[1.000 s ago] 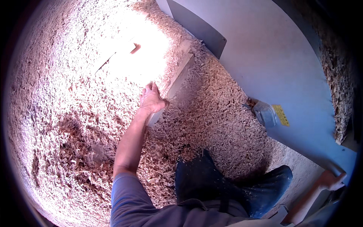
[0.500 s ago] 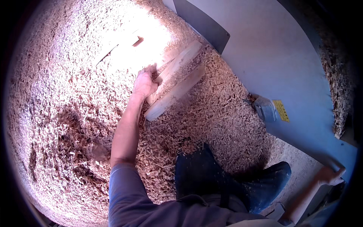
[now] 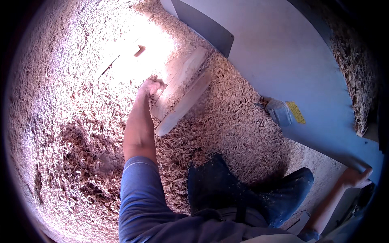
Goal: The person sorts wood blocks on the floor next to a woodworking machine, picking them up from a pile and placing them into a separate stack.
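Note:
My left arm reaches forward over wood shavings [image 3: 93, 133]. At its end my left hand [image 3: 152, 86] is closed, fingers curled, beside the left edge of a pale wooden board [image 3: 184, 75]. Whatever lies in those fingers is hidden by glare and the hand itself. A second, narrower board [image 3: 186, 103] lies alongside the first, nearer to me, with shavings between them. At the far right my right hand [image 3: 357, 178] is wrapped round the lower corner of a large pale panel [image 3: 291, 60].
A clear plastic box-like cover [image 3: 278, 112] and a yellow label [image 3: 296, 112] are on the panel. A dark grey plate [image 3: 206, 26] juts from its far edge. Thin wood strips [image 3: 108, 65] lie in bright light at the left. My legs [image 3: 214, 182] stand among the shavings.
The view has turned slightly. My left hand has shifted a little away from the boards, its fingers still curled. My right hand stays at the panel's corner.

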{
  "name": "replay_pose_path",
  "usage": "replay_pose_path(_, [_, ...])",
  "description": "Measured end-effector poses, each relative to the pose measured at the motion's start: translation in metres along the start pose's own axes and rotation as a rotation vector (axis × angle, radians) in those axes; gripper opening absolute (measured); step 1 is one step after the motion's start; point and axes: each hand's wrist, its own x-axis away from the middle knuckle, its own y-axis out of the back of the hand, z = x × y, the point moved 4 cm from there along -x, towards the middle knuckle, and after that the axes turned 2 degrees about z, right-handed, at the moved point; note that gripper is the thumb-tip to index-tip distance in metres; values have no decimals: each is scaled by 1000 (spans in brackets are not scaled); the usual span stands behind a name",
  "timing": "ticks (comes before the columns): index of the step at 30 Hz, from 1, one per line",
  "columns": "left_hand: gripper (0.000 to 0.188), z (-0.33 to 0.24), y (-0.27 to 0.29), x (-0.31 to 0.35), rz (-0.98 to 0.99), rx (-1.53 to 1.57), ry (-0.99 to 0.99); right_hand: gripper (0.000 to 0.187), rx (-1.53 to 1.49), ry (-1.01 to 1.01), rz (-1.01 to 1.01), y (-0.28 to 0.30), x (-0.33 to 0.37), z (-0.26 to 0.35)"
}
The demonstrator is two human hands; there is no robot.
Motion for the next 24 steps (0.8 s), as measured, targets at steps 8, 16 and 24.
replay_pose_path(8, [47, -59, 17, 73, -124, 253, 185, 45, 186, 126, 25, 9, 4, -24])
replay_pose_path(16, [61, -72, -40, 74, 44, 190, 26, 36, -332, -312, -112, 8, 21, -43])
replay_pose_path(24, [74, -111, -41, 109, 59, 145, 10, 41, -561, -390, -128, -10, 14, 15])
